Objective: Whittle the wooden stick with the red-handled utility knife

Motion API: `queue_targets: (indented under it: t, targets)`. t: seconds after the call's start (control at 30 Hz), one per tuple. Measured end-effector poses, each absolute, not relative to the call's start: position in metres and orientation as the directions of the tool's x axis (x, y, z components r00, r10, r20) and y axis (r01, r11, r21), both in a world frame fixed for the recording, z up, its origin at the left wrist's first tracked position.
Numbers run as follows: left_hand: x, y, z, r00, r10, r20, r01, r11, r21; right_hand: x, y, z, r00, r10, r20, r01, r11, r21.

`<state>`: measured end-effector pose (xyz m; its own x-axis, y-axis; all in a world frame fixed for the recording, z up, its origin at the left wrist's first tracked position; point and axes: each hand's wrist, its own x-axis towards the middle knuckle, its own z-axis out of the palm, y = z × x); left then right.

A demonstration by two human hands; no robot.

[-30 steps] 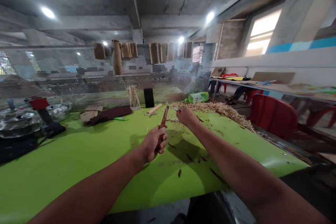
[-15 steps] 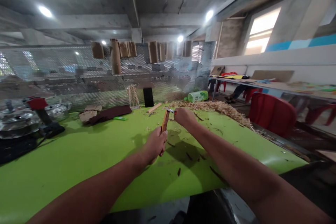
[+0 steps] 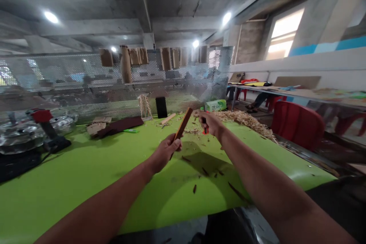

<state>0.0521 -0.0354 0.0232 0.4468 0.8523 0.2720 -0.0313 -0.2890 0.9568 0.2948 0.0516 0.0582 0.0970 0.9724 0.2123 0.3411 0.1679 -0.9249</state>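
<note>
- While the left hand (image 3: 165,153) grips a tilted strip of brown wood (image 3: 183,124), its fingers (image 3: 174,145) closed around the lower end, the strip rises just left of a heap of wood shavings (image 3: 243,119).
- Right hand (image 3: 211,122) clenches an orange-handled knife (image 3: 205,129) beside the shavings.
- Risk: a slipping blade could cut the left hand.
- Both forearms (image 3: 263,175) reach forward, raised above the green tabletop (image 3: 85,183).

I'm gripping one wooden stick (image 3: 183,124) in my left hand (image 3: 165,151) and one red-handled knife (image 3: 205,130) in my right hand (image 3: 211,122), while facing one green plastic bottle (image 3: 215,105), one black phone (image 3: 161,107) and four ceiling lights (image 3: 50,17).
</note>
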Motion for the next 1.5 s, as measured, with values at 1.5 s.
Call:
queue_targets:
  t: [1.5]
  targets:
    - [0.032, 0.008, 0.012, 0.128, 0.726, 0.675, 0.385, -0.664, 0.641, 0.226, -0.004, 0.059, -0.589, 0.659, 0.468, -0.365, 0.300, -0.881]
